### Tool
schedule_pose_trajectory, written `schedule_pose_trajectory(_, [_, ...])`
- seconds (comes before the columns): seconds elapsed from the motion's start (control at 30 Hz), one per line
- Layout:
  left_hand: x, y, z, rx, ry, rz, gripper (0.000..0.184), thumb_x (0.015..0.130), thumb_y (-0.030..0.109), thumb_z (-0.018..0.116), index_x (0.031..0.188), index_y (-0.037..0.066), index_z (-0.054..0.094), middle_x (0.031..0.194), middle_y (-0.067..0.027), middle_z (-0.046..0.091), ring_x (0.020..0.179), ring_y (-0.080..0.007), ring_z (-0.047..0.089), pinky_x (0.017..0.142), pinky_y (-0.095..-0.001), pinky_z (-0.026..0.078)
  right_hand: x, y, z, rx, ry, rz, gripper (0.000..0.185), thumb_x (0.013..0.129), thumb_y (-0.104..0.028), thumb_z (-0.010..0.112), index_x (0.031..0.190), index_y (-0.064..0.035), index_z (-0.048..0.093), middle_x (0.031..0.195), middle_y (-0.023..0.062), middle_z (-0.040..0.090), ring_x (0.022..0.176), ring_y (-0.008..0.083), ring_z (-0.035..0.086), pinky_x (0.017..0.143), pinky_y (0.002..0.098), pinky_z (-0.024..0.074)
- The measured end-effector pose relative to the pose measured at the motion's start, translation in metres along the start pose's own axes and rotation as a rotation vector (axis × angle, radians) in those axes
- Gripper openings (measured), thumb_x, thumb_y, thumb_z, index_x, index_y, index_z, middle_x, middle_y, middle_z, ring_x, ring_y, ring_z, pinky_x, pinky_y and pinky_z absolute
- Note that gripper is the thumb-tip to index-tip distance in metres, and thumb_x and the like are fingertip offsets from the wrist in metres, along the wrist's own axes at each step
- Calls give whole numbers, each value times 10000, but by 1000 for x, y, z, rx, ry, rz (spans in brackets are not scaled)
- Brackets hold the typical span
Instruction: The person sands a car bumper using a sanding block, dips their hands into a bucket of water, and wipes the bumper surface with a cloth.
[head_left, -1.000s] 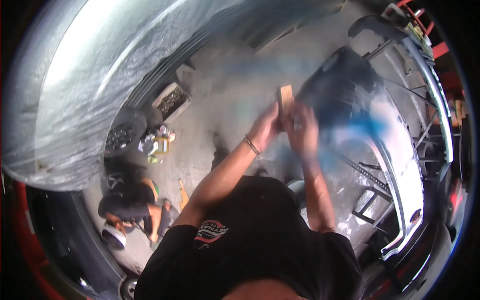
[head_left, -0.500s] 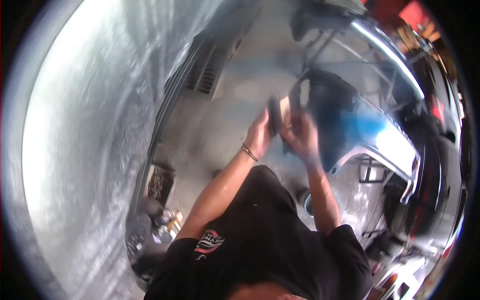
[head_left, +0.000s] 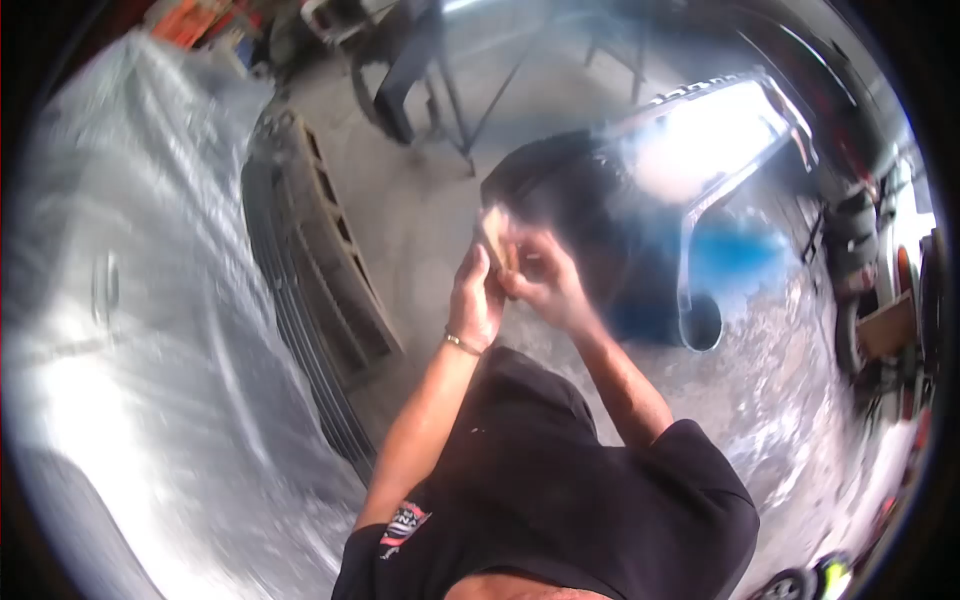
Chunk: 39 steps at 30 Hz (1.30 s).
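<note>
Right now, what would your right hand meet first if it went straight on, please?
The right hand would likely meet the light-coloured block first, beside the left hand; blur leaves depth unclear.

A small tan block (head_left: pixel 496 232), seemingly wood though blurred, sits slightly tilted between the left hand (head_left: pixel 477 300) and right hand (head_left: pixel 548 284).

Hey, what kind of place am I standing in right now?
Probably a car body shop: a loose body panel sits on your right, clear plastic sheeting covers a large form on your left, and a grille-like part lies beside it.
</note>
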<state>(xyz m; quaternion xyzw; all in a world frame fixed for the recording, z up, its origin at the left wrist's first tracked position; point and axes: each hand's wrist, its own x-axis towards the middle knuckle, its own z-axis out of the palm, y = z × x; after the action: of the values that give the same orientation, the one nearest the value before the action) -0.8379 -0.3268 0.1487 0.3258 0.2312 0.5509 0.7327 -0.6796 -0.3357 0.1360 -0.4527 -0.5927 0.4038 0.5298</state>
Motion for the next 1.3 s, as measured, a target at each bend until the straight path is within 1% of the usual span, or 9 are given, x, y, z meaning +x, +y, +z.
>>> schedule_pose_trajectory(0.23, [107,16,20,112,-206,-167,637,1180,232,528,1762,176,274,1706,-121,456,1532,-241,477,1258,-396,430,56,1,-27,-197,313,-39,484,899,-90,813,1369,-43,708,1318,120,663,1190,206,682,1024,372,561])
schedule_pose_trajectory(0.37, [166,-12,26,114,-388,-313,630,1117,176,666,1699,143,425,1525,-99,644,1387,-188,606,1202,-341,481,55,-1,-45,-219,596,151,481,888,-58,783,1363,-33,707,1316,103,699,1225,189,667,1066,337,527])
schedule_pose_trajectory(0.53, [217,-57,30,95,-628,-454,561,1092,46,675,1630,113,529,1518,-79,650,1364,-150,614,1151,-300,518,54,-1,-45,-167,884,180,456,952,-243,863,1313,-14,706,1262,98,729,1181,195,687,1034,353,543])
schedule_pose_trajectory(0.67, [263,-52,21,52,-762,-582,566,1079,-18,659,1622,82,534,1552,-58,630,1376,-142,606,1132,-277,529,93,7,-20,-143,1061,235,483,951,-144,832,1404,-40,701,1419,120,704,1295,180,655,1101,338,517])
schedule_pose_trajectory(0.83, [362,9,-5,10,-856,-756,588,1074,15,689,1633,45,507,1483,-59,675,1339,-140,627,1122,-290,537,185,24,20,-298,1126,258,527,936,-104,800,1446,-38,685,1492,138,667,1352,234,643,1162,372,493])
schedule_pose_trajectory(0.93, [429,32,-4,-66,-1024,-856,415,1067,144,737,1455,27,645,1218,-34,711,1117,-135,673,996,-309,559,240,12,25,-398,1140,300,513,945,-88,780,1446,-39,681,1515,134,649,1372,248,637,1156,389,509])
schedule_pose_trajectory(1.03, [457,22,18,-130,-1114,-928,385,1062,159,748,1412,27,658,1221,-42,717,1122,-136,675,986,-307,565,258,3,21,-443,1221,319,465,976,-105,789,1423,-23,687,1497,130,654,1367,256,641,1146,390,520])
schedule_pose_trajectory(1.07, [466,4,22,-158,-1193,-1041,634,1007,84,806,1575,46,524,1497,-77,621,1343,-204,616,1101,-345,547,263,-4,20,-405,1268,251,475,971,-118,813,1415,-11,683,1499,133,650,1359,260,645,1141,389,524])
schedule_pose_trajectory(1.3, [443,-15,66,-308,-1221,-1292,728,968,72,819,1591,59,443,1567,-117,563,1360,-236,613,1102,-377,554,250,-21,11,-629,1495,300,413,964,-90,834,1347,-14,701,1426,127,708,1303,220,656,1123,364,517])
